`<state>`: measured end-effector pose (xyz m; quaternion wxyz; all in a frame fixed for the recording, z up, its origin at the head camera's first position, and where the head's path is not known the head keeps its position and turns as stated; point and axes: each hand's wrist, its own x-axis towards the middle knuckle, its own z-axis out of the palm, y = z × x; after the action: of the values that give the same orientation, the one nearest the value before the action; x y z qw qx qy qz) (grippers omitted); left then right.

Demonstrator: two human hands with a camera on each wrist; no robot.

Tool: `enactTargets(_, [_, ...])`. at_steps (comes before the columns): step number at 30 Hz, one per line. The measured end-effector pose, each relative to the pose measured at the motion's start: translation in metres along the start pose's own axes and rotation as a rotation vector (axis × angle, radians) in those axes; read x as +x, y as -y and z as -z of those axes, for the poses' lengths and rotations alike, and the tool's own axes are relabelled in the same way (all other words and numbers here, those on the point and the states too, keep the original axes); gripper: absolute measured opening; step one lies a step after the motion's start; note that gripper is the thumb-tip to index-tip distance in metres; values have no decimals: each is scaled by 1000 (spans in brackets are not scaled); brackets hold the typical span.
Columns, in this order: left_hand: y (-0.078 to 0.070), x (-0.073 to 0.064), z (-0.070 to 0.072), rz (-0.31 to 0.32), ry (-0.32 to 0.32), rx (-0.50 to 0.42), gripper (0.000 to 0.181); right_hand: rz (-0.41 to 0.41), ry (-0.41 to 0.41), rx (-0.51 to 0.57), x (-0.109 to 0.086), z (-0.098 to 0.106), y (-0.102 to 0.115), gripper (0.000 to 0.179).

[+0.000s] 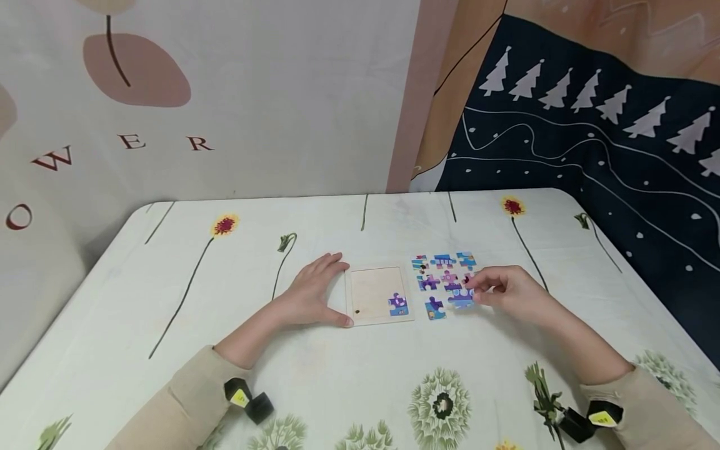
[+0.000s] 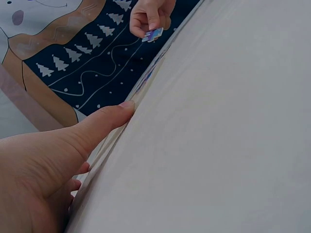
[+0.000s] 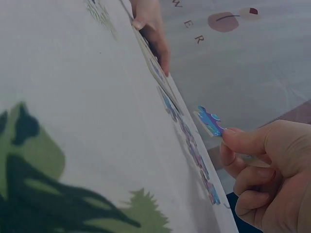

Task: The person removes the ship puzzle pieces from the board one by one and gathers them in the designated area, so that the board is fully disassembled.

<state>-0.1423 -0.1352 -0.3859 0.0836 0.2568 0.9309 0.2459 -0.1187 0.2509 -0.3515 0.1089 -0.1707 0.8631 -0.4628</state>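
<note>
A square, pale wooden puzzle board [image 1: 374,284] lies on the table, with one purple-and-blue puzzle piece [image 1: 398,305] in its lower right corner. My left hand [image 1: 310,292] rests along the board's left side, fingers spread; its thumb [image 2: 114,116] touches the near corner. Between thumb and forefinger, my right hand [image 1: 514,292] pinches a blue-and-purple puzzle piece [image 3: 209,121], raised above the table in the right wrist view. In the head view this held piece [image 1: 461,298] overlaps the loose puzzle pieces [image 1: 443,261] laid out to the right of the board.
A white cloth printed with flowers [image 1: 225,225] and green plants covers the table [image 1: 315,387]. Behind it hangs a pale curtain [image 1: 292,112] with letters, and to the right a dark cloth [image 1: 562,140] with white trees. Black wrist devices [image 1: 239,394] sit at both sleeves.
</note>
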Motion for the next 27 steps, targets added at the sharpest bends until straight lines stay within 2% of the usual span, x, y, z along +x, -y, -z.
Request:
enactTargets(5, [0,0,0,0,1,-5,102,-33,44,29,1,1,-7,18])
enactTargets(10, [-1,0,0,0,2,-3,102,-10,80,36,3,-2,-15,18])
enactTargets(20, [0,0,-1,9,4,3,103,10,24,-26,3,-9,-14,17])
enactTargets(27, [1,0,-1,5,-1,1,103,-26,-2,-126,2,-13,-12,15])
